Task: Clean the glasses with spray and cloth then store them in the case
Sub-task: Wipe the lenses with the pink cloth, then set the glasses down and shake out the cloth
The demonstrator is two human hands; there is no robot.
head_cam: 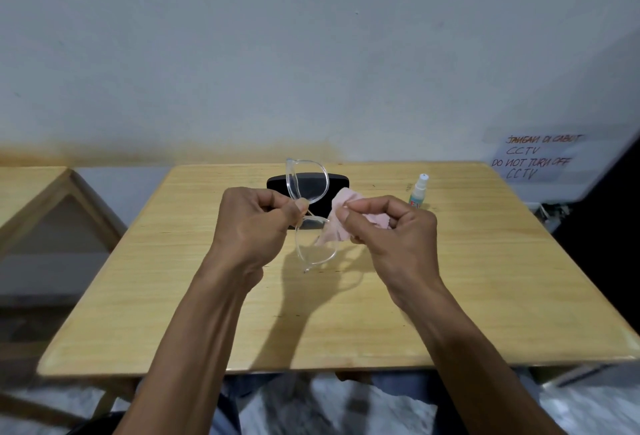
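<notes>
Both forearms are bare from the bottom edge of the view up to the wrists, with no sleeve, watch, bracelet or ring showing. The left hand (254,223) and the right hand (393,230) are gloveless, with short, plain fingernails. Tendons and veins stand out along the lean forearms, most plainly on the left one.

Clear glossy plastic glasses (306,188); soft pink cloth (341,218); smooth wood table (467,261).

Case (337,179) behind glasses (306,185); spray bottle (418,192) right, on table (207,296).
</notes>
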